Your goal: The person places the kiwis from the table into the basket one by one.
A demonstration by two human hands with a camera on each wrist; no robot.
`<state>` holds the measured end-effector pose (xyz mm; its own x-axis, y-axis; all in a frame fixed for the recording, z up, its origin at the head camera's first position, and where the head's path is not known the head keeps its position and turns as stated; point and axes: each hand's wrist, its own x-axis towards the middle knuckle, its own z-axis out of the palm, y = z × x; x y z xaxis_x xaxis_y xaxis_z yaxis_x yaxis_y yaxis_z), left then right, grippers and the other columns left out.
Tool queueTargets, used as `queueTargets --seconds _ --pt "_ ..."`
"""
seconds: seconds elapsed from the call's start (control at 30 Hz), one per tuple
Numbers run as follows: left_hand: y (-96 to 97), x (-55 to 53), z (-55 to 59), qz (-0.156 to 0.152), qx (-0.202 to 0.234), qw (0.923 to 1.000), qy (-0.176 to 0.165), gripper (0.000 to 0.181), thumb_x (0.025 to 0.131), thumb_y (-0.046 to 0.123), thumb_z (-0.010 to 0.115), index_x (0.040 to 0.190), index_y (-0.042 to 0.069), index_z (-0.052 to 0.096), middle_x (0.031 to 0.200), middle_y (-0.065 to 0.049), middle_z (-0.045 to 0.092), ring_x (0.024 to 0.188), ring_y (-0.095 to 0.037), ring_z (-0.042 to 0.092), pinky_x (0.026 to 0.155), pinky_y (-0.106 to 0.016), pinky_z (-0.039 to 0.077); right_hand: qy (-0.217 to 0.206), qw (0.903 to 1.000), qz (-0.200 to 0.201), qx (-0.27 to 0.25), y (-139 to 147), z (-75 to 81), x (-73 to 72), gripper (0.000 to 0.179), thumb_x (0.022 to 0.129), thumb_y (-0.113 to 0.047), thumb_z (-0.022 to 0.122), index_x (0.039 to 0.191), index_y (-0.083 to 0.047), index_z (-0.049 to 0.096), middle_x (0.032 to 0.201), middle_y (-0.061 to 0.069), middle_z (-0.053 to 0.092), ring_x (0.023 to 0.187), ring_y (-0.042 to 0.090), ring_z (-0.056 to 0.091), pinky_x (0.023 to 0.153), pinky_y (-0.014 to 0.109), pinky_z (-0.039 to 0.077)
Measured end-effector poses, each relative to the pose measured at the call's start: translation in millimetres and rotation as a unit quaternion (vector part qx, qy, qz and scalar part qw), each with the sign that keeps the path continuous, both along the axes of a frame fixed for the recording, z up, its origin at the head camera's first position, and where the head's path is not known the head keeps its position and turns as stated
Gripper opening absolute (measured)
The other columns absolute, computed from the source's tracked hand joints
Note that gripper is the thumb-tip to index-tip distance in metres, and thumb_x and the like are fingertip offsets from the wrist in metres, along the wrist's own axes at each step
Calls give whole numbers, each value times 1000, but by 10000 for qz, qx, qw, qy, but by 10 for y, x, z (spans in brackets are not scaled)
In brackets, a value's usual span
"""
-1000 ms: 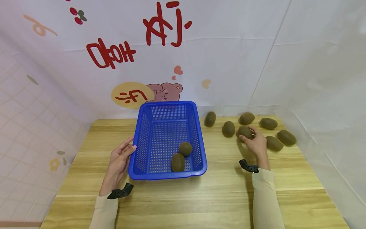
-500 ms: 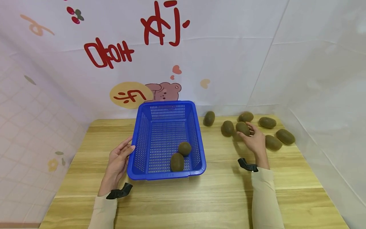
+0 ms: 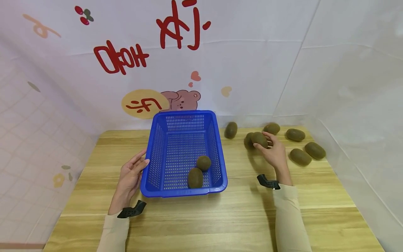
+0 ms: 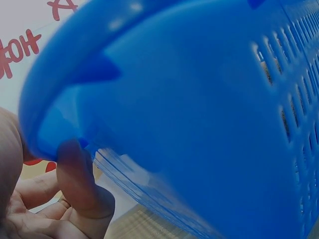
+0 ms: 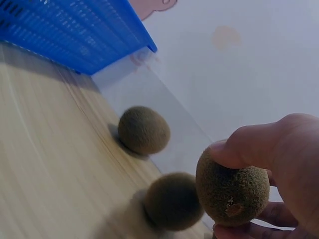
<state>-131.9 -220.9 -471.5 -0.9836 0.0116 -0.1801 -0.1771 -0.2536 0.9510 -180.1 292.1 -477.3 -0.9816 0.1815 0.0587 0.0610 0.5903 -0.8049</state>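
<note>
A kiwi is pinched between the thumb and fingers of my right hand, raised above the table. In the right wrist view its fuzzy brown skin shows close up, with another kiwi just behind it. My left hand holds the left rim of a blue plastic basket; the left wrist view shows its fingers curled at the rim. Two kiwis, one round-looking and one longer, lie in the basket's near right part.
Several more kiwis lie on the wooden table right of the basket, among them one near the back wall and one at the far right. A white printed sheet hangs behind the table and along its sides.
My right hand has lifted the kiwi off the table and carried it left, so it now partly covers the kiwi beside it. The left hand and basket stay in place.
</note>
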Motion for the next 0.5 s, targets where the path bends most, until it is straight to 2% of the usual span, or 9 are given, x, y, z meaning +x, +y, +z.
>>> queueTargets --seconds 0.2,0.5 --pt "3 -16 -3 -24 41 10000 37 63 100 8 67 156 1 39 98 4 69 81 -7 73 68 -21 63 26 9998 183 -50 -124 -1 -24 70 93 -38 76 153 -16 48 151 23 52 128 47 55 100 60 54" --pt "-11 -9 -17 -21 106 9999 85 64 100 6 66 156 -1 37 99 4 70 80 -7 74 62 -18 62 242 9984 434 -275 -287 -24 -56 66 92 -31 79 150 -13 53 146 25 56 121 46 62 97 56 55"
